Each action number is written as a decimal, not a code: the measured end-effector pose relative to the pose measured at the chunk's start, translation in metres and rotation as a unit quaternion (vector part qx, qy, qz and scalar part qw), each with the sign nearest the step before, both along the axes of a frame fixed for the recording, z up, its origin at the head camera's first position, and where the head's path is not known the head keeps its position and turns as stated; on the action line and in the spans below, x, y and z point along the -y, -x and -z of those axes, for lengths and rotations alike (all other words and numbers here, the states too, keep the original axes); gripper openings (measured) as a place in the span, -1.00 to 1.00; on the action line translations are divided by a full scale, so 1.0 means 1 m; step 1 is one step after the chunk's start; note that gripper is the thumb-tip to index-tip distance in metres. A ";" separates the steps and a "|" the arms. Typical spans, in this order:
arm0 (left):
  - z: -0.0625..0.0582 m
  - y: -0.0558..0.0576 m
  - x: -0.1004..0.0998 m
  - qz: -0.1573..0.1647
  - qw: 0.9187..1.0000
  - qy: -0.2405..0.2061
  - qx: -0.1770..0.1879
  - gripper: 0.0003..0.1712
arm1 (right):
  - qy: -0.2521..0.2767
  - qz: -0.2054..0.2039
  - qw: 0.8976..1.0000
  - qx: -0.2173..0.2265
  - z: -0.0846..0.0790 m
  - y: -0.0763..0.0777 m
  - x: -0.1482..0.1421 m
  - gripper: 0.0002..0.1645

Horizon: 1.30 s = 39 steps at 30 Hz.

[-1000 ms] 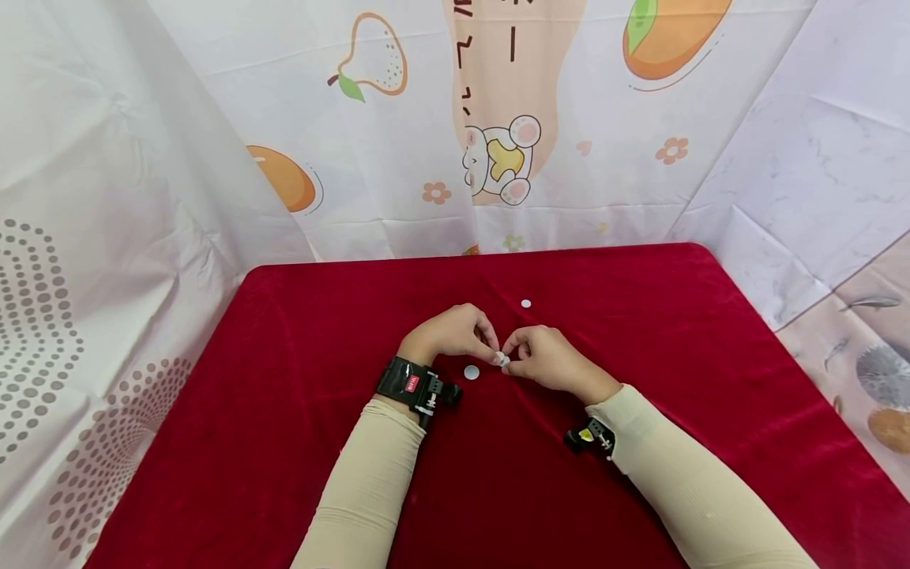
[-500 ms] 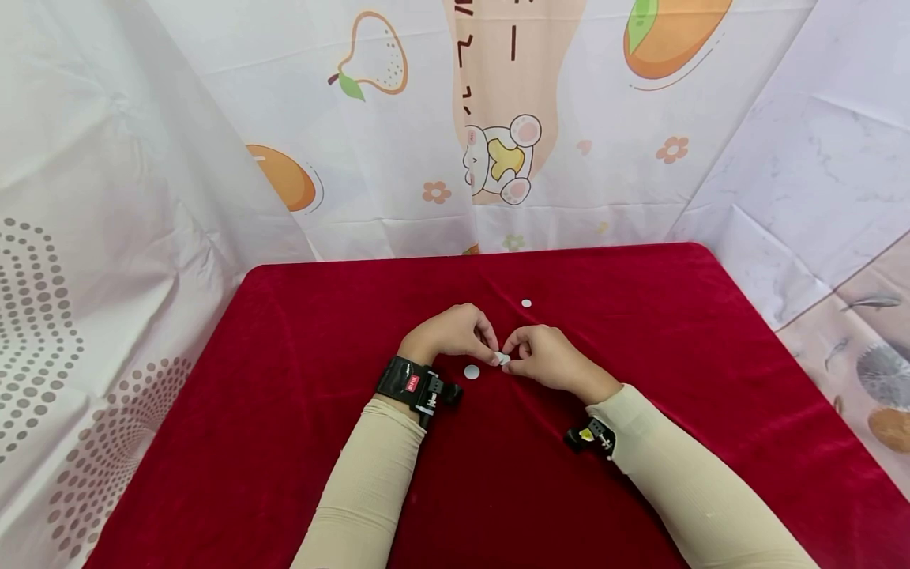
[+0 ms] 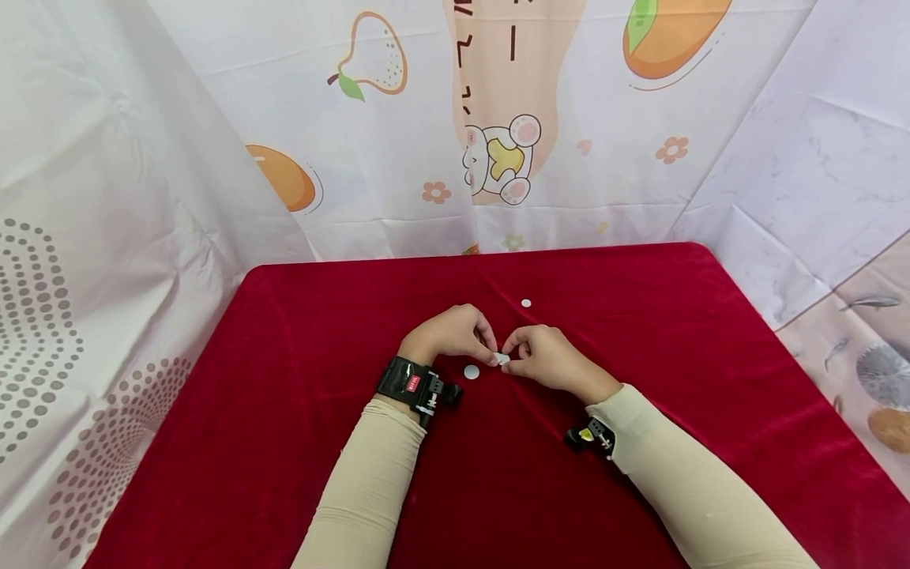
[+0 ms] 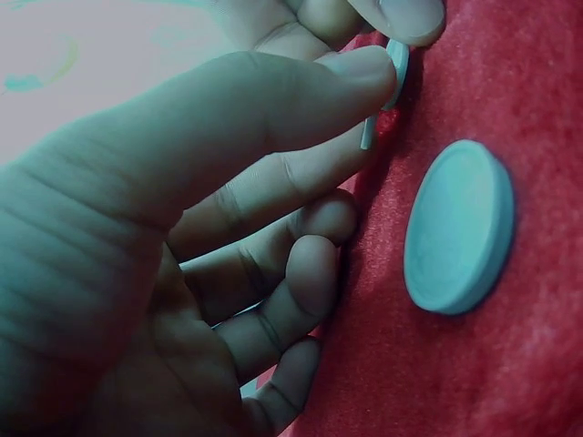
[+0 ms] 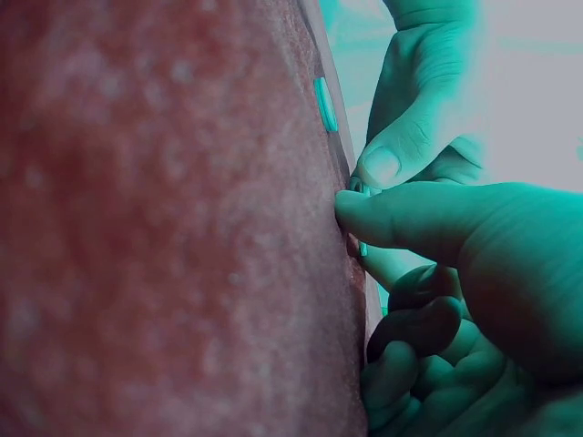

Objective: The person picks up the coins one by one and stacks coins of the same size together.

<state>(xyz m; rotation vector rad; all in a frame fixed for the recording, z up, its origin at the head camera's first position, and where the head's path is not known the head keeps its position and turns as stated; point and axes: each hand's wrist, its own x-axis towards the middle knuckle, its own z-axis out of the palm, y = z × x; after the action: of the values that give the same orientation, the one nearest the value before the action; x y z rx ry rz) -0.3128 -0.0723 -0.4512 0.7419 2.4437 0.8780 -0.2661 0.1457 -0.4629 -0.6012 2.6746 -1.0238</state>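
Note:
In the head view my left hand [image 3: 455, 332] and right hand [image 3: 550, 359] meet low over the red cloth. Between their fingertips are small white disc-like pieces [image 3: 502, 359], overlapping each other and partly covered by the fingers. Thumb and forefinger of the left hand [image 4: 228, 164] pinch at one edge. The right hand [image 5: 492, 228] pinches from the other side, its lower fingers curled in. Beside the left fingertips a larger white disc [image 4: 460, 228] with a raised rim lies on the cloth.
Farther back lies another small white disc [image 3: 526, 303]. The red velvet cloth [image 3: 341, 316] covers the table, with a printed white curtain [image 3: 384, 158] behind it. Black wrist cameras sit on both forearms, the left strap [image 3: 405, 382] close to the cloth.
The small white pieces have turned slightly between the fingertips, and the left fingertips have shifted a little. Both arms and the loose discs have stayed in place.

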 end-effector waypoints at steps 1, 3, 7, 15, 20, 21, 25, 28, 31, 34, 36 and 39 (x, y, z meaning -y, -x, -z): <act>0.000 0.000 0.000 -0.001 1.000 0.001 0.000 -0.92 | 0.000 0.000 1.000 0.000 0.000 0.000 0.000 -0.83; 0.001 0.000 0.000 -0.001 1.000 0.002 -0.001 -0.92 | 0.000 -0.001 1.000 -0.002 -0.001 0.000 0.000 -0.83; 0.001 0.000 0.000 -0.002 1.000 0.004 -0.002 -0.92 | 0.001 0.000 1.000 -0.002 -0.001 -0.001 0.000 -0.84; 0.001 0.000 0.000 0.000 1.000 0.008 -0.002 -0.92 | 0.001 -0.004 1.000 -0.005 0.000 -0.001 0.000 -0.84; 0.000 -0.001 -0.001 -0.002 1.000 0.009 0.001 -0.92 | 0.003 -0.006 1.000 -0.006 0.000 0.000 0.000 -0.84; 0.000 -0.001 -0.001 -0.002 1.000 0.010 0.001 -0.92 | 0.003 -0.008 1.000 -0.007 0.000 -0.001 0.000 -0.84; -0.001 -0.001 -0.002 -0.002 1.000 0.012 0.002 -0.92 | 0.004 -0.010 1.000 -0.007 -0.001 -0.001 0.001 -0.84; -0.001 -0.001 -0.002 -0.002 1.000 0.014 0.000 -0.91 | 0.005 -0.011 1.000 -0.007 -0.001 -0.001 0.001 -0.84; 0.000 -0.001 -0.003 -0.001 1.000 0.013 0.000 -0.91 | 0.004 -0.010 1.000 -0.006 0.000 -0.001 0.001 -0.84; 0.000 -0.001 -0.003 0.000 1.000 0.013 -0.002 -0.91 | 0.005 -0.008 1.000 -0.004 0.000 -0.001 0.001 -0.84; 0.000 -0.001 -0.003 0.000 1.000 0.013 -0.004 -0.91 | 0.005 -0.007 1.000 -0.004 0.000 0.000 0.001 -0.84; 0.001 -0.001 -0.003 0.000 1.000 0.013 -0.005 -0.91 | 0.007 -0.010 1.000 -0.006 0.001 -0.001 0.000 -0.85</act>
<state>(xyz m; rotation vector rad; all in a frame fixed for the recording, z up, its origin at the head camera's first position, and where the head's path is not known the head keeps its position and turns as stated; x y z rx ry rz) -0.3120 -0.0691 -0.4520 0.7389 2.4595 0.8437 -0.2656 0.1452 -0.4637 -0.6371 2.6677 -1.0365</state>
